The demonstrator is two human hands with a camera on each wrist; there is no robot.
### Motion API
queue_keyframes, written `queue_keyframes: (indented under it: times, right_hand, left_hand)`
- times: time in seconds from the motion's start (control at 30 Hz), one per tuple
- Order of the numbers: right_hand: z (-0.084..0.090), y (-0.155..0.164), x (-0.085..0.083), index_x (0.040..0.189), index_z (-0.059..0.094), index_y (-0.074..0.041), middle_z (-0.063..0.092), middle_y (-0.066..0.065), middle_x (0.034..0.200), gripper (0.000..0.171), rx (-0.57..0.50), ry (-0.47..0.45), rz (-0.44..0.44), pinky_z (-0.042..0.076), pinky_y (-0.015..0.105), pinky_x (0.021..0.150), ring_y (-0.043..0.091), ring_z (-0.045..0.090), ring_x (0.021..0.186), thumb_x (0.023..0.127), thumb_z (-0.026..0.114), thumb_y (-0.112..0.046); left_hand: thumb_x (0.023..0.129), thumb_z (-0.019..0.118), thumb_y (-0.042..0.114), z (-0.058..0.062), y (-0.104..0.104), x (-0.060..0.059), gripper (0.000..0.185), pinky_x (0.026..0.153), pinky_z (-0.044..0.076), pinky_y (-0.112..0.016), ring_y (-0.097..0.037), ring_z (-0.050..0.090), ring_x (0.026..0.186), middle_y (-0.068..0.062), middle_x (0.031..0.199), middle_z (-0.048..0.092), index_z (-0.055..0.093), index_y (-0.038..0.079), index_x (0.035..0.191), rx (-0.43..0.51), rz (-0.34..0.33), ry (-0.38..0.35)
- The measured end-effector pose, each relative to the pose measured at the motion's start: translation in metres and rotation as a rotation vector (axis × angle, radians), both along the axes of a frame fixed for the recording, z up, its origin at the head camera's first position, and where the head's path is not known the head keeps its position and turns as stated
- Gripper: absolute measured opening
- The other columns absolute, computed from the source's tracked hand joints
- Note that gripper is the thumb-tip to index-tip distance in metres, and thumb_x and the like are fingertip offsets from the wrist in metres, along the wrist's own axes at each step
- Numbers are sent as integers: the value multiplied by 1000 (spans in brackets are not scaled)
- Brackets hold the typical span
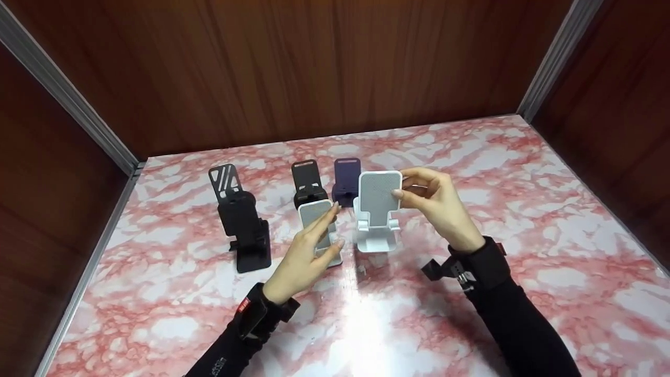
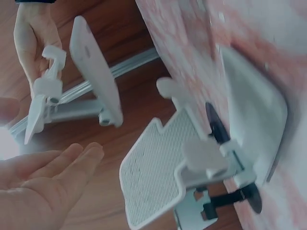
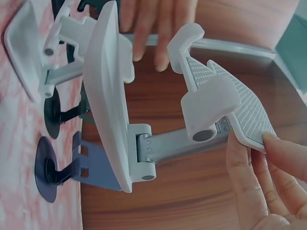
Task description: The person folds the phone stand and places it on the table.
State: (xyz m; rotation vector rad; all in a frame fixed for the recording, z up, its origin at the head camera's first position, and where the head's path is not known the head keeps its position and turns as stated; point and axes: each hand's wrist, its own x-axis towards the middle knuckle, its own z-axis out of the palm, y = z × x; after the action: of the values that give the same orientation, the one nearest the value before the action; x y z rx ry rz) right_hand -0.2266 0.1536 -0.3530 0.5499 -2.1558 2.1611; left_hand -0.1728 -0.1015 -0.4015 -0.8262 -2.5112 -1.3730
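Two white stands: our right hand (image 1: 437, 207) pinches one stand's plate (image 1: 380, 190); we tilt it gently, left hand (image 1: 309, 256) open, steadying the other stand (image 1: 318, 222).

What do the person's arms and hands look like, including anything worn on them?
Both hands, left hand and right hand, are bare. Each arm has a long black sleeve. A black wrist strap with a small red tag sits on the left; the right wrist carries a black strapped mount.

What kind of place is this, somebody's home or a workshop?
Probably a staged recording booth, not a home: brown wood-look walls joined by metal corner strips box in a pink marbled tabletop, where several phone stands stand lined up, and cameras are strapped to both wrists.
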Motion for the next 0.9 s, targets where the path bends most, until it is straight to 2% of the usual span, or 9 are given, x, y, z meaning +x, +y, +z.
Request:
queue_keyframes:
  times: [0.17, 0.3, 0.4, 0.53, 0.6, 0.77, 0.9]
  right_hand:
    - [3, -2, 4, 108, 61, 3, 68, 4, 85, 32, -9, 11, 8, 58, 36, 73, 17, 67, 72, 79, 71, -4]
    - [6, -5, 8, 108, 61, 3, 69, 4, 86, 32, -5, 16, 8, 58, 36, 73, 17, 67, 73, 79, 70, -4]
    - [8, -6, 11, 108, 62, 2, 70, 5, 88, 31, -6, 19, 5, 58, 37, 72, 18, 67, 73, 79, 70, -4]
    - [8, -8, 13, 107, 62, 2, 71, 5, 88, 30, -25, 24, 11, 58, 36, 72, 17, 67, 74, 78, 70, -2]
    - [7, -9, 14, 107, 61, 3, 71, 5, 88, 30, -38, 30, 18, 58, 36, 71, 17, 67, 73, 79, 70, -1]
    - [3, -15, 15, 108, 60, 5, 70, 4, 87, 30, -44, 37, 30, 58, 36, 71, 16, 66, 72, 79, 69, 0]
    - [-1, -20, 15, 108, 60, 5, 70, 5, 88, 31, -39, 26, 35, 58, 39, 73, 18, 67, 74, 79, 69, 0]
  left_hand:
    - [94, 53, 13, -4, 4, 0, 60, 102, 43, -41, -29, 44, 128, -14, 147, 35, 24, 11, 146, 125, -87, -176]
    - [94, 50, 9, -6, 6, 0, 60, 100, 45, -40, -30, 44, 129, -14, 148, 33, 20, 9, 147, 216, -152, -328]
    - [95, 48, 7, -9, 8, 0, 61, 97, 47, -40, -30, 44, 129, -15, 148, 32, 19, 10, 148, 276, -186, -428]
    - [95, 47, 9, -13, 11, 0, 61, 100, 43, -47, -31, 45, 128, -20, 147, 32, 17, 9, 148, 382, -218, -573]
    - [95, 47, 10, -15, 12, 0, 61, 103, 41, -46, -30, 46, 126, -21, 146, 33, 17, 7, 148, 441, -228, -637]
    - [95, 45, 7, -22, 17, -3, 56, 105, 39, -47, -25, 53, 118, -24, 142, 38, 20, 0, 145, 587, -253, -711]
    - [94, 45, 2, -27, 19, -4, 55, 103, 41, -47, -21, 59, 109, -27, 137, 43, 21, -2, 144, 674, -243, -744]
